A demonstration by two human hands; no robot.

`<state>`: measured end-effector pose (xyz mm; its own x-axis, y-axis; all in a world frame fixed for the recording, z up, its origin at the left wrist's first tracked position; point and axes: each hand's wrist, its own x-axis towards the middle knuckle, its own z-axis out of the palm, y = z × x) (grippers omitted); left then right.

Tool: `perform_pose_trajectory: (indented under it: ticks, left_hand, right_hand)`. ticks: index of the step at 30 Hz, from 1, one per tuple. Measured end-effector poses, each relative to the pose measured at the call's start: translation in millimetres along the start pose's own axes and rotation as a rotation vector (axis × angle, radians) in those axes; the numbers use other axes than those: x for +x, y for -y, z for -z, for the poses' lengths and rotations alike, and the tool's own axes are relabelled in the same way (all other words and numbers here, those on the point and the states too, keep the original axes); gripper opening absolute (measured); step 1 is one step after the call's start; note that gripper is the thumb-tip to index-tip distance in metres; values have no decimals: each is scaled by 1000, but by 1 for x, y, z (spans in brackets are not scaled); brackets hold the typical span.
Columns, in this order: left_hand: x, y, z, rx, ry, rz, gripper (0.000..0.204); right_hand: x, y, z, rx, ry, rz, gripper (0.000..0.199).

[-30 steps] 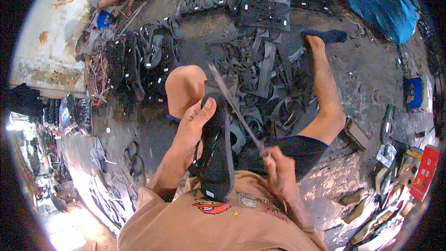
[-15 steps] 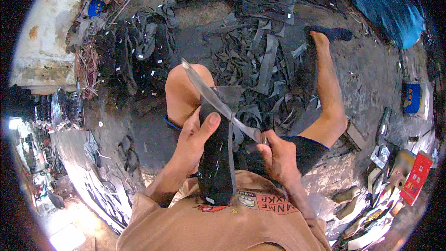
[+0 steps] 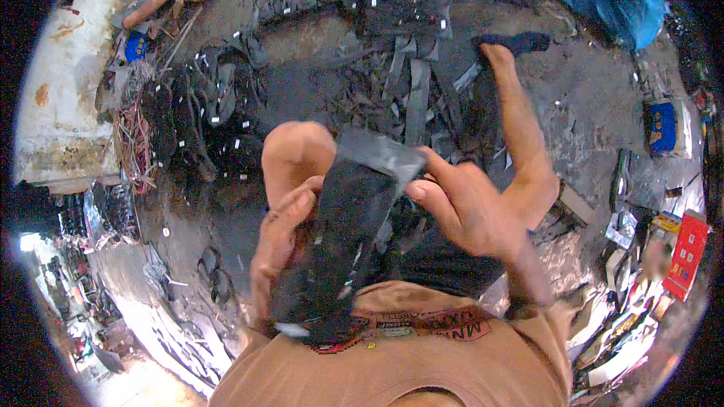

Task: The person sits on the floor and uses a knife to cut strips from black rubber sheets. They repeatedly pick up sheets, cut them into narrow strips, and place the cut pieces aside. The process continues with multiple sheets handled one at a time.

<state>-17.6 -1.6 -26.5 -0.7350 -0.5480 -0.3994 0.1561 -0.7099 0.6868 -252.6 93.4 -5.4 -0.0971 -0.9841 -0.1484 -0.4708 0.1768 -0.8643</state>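
A long black rubber sole (image 3: 339, 234) lies tilted in front of my chest, with a paler grey flap (image 3: 377, 152) at its far end. My left hand (image 3: 283, 222) is closed round the sole's left edge, its thumb along the side. At the far right corner, my right hand (image 3: 471, 207) pinches the grey flap between thumb and fingers. Motion smears the sole and my right hand. I cannot make out the curved knife here; my right hand or the sole may hide it.
Black rubber scraps (image 3: 415, 105) cover the floor between my legs. Black sandals (image 3: 219, 98) lie to the left, near a bundle of thin strips (image 3: 134, 136). A blue plastic sheet (image 3: 611, 0) is at the far right. Another person's arm (image 3: 154, 6) shows at the far left.
The curved knife that lay across the sole in my right hand no longer shows. My right hand has moved up to the flap. The sole has tilted, its near end swinging left.
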Motion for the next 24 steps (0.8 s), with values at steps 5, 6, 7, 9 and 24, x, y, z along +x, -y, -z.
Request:
perform_pose_trajectory:
  ticks: [5,6,7,9,24]
  left_hand:
    - [75,65,-30,418,-384,-455,33]
    - [90,54,-41,410,-464,-478,34]
    - [107,46,-54,393,-533,-494,35]
    - [117,21,-78,-223,-453,-286,45]
    - [34,53,-44,-96,-290,-242,38]
  right_hand:
    - [6,-41,-47,244,-542,-18,32]
    - [11,-43,-49,276,-569,-26,31]
    - [12,-45,-50,301,-599,-45,31]
    - [1,-36,-48,307,-607,-123,29]
    - [-108,-37,-32,-26,-279,-319,31]
